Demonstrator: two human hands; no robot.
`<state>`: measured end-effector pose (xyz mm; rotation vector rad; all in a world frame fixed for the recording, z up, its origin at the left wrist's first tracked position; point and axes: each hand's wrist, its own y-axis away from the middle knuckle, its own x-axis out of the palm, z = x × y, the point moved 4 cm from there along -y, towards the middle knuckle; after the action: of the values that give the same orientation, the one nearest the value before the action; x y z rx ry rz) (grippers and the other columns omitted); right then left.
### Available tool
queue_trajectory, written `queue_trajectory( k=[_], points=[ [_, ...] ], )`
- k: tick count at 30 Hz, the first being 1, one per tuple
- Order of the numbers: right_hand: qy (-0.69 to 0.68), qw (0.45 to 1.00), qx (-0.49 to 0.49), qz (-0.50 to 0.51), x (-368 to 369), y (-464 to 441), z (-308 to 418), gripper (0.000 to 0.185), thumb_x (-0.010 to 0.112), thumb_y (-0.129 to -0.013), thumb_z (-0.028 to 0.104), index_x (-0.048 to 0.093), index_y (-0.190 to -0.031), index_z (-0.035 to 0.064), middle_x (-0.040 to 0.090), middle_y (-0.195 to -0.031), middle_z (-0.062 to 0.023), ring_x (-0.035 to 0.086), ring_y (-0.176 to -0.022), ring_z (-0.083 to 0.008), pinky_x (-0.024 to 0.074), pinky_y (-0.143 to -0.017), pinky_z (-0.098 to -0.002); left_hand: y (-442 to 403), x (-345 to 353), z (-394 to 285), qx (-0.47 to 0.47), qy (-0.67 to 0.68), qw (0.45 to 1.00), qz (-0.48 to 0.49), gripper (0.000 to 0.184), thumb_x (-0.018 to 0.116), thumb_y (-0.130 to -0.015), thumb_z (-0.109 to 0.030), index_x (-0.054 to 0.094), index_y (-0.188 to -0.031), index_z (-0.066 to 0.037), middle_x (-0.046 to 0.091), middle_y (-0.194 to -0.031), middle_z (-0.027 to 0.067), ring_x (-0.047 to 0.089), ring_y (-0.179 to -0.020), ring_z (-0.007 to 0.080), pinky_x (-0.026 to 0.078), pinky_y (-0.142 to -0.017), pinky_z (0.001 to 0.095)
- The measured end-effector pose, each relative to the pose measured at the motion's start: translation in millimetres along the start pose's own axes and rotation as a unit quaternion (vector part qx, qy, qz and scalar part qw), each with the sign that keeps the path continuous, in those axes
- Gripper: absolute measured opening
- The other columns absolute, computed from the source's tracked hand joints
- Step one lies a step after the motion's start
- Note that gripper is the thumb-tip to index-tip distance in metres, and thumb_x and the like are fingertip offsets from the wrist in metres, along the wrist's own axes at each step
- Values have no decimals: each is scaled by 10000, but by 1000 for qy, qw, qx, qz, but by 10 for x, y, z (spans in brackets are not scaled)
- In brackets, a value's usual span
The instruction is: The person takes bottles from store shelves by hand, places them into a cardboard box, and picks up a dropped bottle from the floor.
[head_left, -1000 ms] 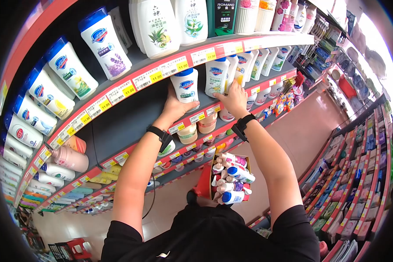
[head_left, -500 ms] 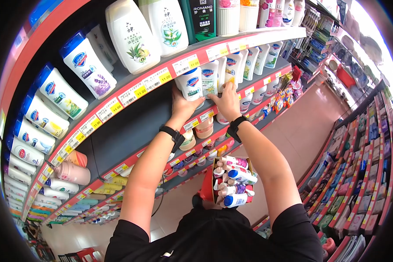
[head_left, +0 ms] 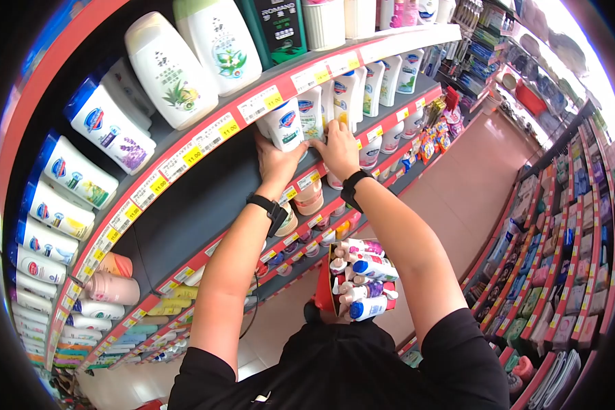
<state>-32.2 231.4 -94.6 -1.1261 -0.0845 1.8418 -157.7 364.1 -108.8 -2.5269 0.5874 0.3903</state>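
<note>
My left hand (head_left: 277, 166) is closed around the lower part of a white body wash bottle (head_left: 286, 127) with a blue and red logo, which tilts at the front of the middle shelf. My right hand (head_left: 337, 151) is closed at the base of the neighbouring white bottle (head_left: 311, 113), its thumb reaching toward my left thumb. The right fingertips rest against another bottle (head_left: 346, 100) with a yellow patch on its label. Some of the fingers are hidden behind the bottles. Each wrist wears a black band.
Above my hands runs the upper shelf's price rail (head_left: 227, 126), with large shampoo-style bottles (head_left: 173, 70) standing over it. A box of pump bottles (head_left: 365, 280) is below, near my body. The aisle floor (head_left: 451, 181) and another stocked shelf (head_left: 553, 273) lie to the right.
The view has shifted, so the shelf sits further left. The bottle in my left hand now leans more; both hands stay close together at the row of bottles.
</note>
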Motion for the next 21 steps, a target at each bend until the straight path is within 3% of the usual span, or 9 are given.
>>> queue_trajectory(
  k=[1, 2, 6, 7, 12, 15, 17, 19, 21],
  points=[
    [2, 1000, 8, 6, 2, -4, 0, 509, 840, -816, 353, 559, -1064, 9, 634, -1086, -209, 638, -1033, -414, 519, -886, -490, -1, 14, 16, -22, 8, 1000, 20, 1266, 960, -662, -378, 160, -1560, 17, 423, -1495, 319, 446, -1393, 466, 409, -1128, 515],
    [-2, 1000, 3, -2, 19, -2, -14, 516, 848, -807, 357, 561, -1061, 11, 635, -1087, -207, 642, -1027, -413, 522, -881, -488, 32, -10, -38, -22, -3, 1000, 9, 1269, 960, -664, -384, 157, -1561, 19, 425, -1494, 320, 453, -1385, 470, 411, -1123, 517],
    [-30, 999, -7, -22, 69, 45, -94, 496, 836, -820, 365, 562, -1042, 17, 628, -1060, -208, 633, -1015, -419, 516, -870, -492, 4, 1, 36, 24, -3, 1000, -1, 1198, 955, -677, -390, 234, -1518, 64, 473, -1437, 334, 494, -1342, 470, 423, -1111, 497],
    [-54, 998, -10, -32, 34, 75, -114, 480, 824, -837, 375, 563, -1025, 19, 624, -1036, -200, 627, -1010, -419, 510, -864, -490, 13, -12, 29, -1, -24, 1000, 5, 1188, 951, -677, -417, 250, -1499, 75, 496, -1404, 339, 515, -1315, 472, 435, -1095, 501],
    [-112, 993, -26, -31, -581, 543, -177, 354, 752, -884, 305, 641, -1094, 43, 655, -1114, -165, 639, -1089, -381, 515, -933, -437, 11, -49, 5, 29, -55, 998, -6, 1117, 950, -669, -452, 327, -1441, 60, 543, -1353, 319, 564, -1261, 457, 459, -1061, 503],
    [-159, 987, 18, -5, -947, 1016, -628, 275, 730, -917, 206, 653, -1115, 32, 695, -1056, -112, 711, -963, -239, 557, -809, -351, -7, -78, 44, 47, 28, 998, 18, 988, 954, -713, -371, 402, -1424, 35, 576, -1344, 245, 607, -1223, 354, 464, -1065, 455],
    [-228, 970, 82, 8, -1123, 1396, -1135, 245, 722, -942, 177, 660, -1128, 30, 723, -1011, -92, 709, -930, -159, 562, -810, -322, 61, -122, -89, 68, 67, 995, 15, 972, 944, -759, -275, 374, -1479, 44, 556, -1377, 204, 580, -1236, 278, 444, -1093, 426],
    [-284, 936, 207, 26, -1266, 1853, -1676, 236, 712, -958, 177, 665, -1133, 26, 736, -972, -84, 697, -909, -130, 566, -822, -314, 84, -173, -79, 107, 65, 992, -5, 1016, 938, -773, -283, 334, -1514, 62, 509, -1437, 224, 530, -1313, 278, 394, -1143, 409],
    [-182, 955, 232, 9, -1395, 2363, -2243, 234, 713, -955, 183, 675, -1121, 23, 733, -958, -85, 687, -904, -126, 562, -826, -313, 283, -254, -239, 143, 29, 989, -26, 983, 889, -839, -245, 279, -1542, 75, 461, -1493, 247, 473, -1382, 293, 337, -1188, 415]
  ],
)
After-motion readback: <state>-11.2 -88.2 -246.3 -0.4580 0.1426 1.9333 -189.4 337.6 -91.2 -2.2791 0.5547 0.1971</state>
